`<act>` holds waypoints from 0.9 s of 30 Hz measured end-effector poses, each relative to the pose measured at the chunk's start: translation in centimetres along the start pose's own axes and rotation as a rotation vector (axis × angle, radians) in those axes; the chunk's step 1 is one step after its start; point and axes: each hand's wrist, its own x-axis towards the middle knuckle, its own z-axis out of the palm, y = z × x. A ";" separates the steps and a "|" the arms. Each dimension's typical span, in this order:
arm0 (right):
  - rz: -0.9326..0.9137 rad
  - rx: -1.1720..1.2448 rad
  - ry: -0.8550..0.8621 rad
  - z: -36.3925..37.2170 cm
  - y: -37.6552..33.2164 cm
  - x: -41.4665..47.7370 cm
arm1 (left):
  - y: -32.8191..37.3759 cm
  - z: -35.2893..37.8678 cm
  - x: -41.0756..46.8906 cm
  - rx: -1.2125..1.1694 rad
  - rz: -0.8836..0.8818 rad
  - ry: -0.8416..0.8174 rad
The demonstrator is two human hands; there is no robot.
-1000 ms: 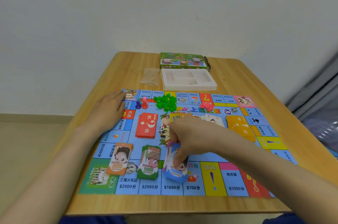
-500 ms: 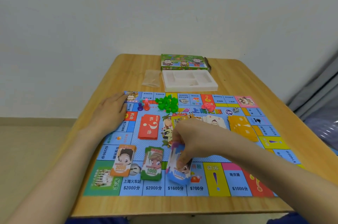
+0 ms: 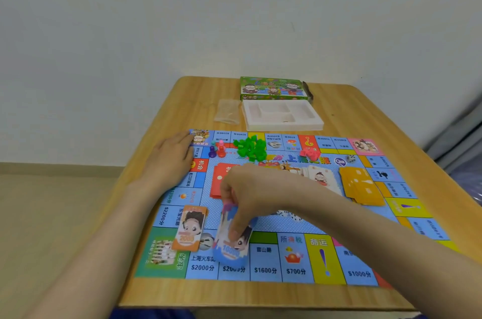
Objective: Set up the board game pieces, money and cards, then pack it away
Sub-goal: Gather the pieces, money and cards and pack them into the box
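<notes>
Two money piles show by the counter's [image 3: 260, 295] near edge where three lay earlier: the right grip [image 3: 250, 188], pinching the blue notes [image 3: 230, 248], has carried them over the green pile's place beside the orange notes [image 3: 190, 230], likely gathering up; left grip [image 3: 169, 159] lies flat on the board [image 3: 294, 261].

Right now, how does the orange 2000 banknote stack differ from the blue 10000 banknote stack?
The orange 2000 banknote stack lies flat on the game board, untouched; the blue 10000 banknote stack is pinched by the right hand. The orange one looks straight, the blue one bends. Both show a cartoon face.
</notes>
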 end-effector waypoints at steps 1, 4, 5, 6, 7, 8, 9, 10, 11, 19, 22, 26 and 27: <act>-0.002 -0.046 0.011 0.2 -0.1 0.2 | 0.0 0.0 0.0 -0.001 0.000 -0.001; 0.014 -0.131 0.014 0.4 0.0 0.3 | 0.0 0.0 0.0 -0.002 0.007 0.000; 0.014 -0.150 0.011 0.4 0.0 0.4 | -0.1 0.0 0.0 -0.002 0.007 0.000; 0.012 -0.166 0.005 0.4 -0.1 0.4 | -0.1 0.1 0.0 -0.002 0.008 0.002; 0.009 -0.182 -0.001 0.4 -0.1 0.3 | -0.1 0.1 0.0 -0.003 0.009 0.004; 0.006 -0.191 -0.009 0.4 -0.1 0.4 | -0.1 0.1 0.0 -0.003 0.011 0.004; -0.001 -0.192 -0.017 0.5 -0.2 0.3 | -0.2 0.1 0.0 -0.004 0.013 0.005; -0.006 -0.188 -0.018 0.5 -0.2 0.3 | -0.2 0.2 0.0 -0.004 0.015 0.005; -0.011 -0.184 -0.011 0.6 -0.2 0.3 | -0.2 0.2 0.1 -0.004 0.017 0.003; -0.038 -0.136 0.013 0.8 -0.4 -0.4 | -0.2 0.2 0.0 -0.003 0.021 -0.002; -0.041 -0.092 0.007 0.9 -0.2 -0.4 | -0.2 0.1 0.0 0.000 0.017 -0.003; -0.047 0.090 -0.027 -0.4 -0.6 -0.2 | -0.2 0.2 0.2 0.001 0.020 0.005; -0.051 0.164 -0.043 -0.8 -1.0 -0.1 | -0.3 0.2 0.2 0.002 0.022 0.006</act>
